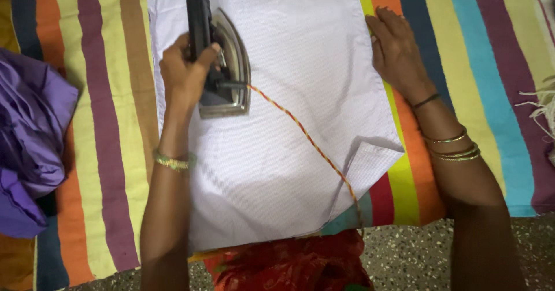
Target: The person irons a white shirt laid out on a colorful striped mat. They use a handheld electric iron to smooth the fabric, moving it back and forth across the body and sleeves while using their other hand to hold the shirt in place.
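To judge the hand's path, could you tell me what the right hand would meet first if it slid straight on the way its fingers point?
The right hand points up the frame; only striped blanket and the white cloth's edge lie ahead, so the way looks free.

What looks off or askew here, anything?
Two small things. The white cloth's lower right corner is folded over instead of lying flat. The iron's braided cord trails across the cloth. The left hand holds the iron; the right hand presses the cloth's edge.
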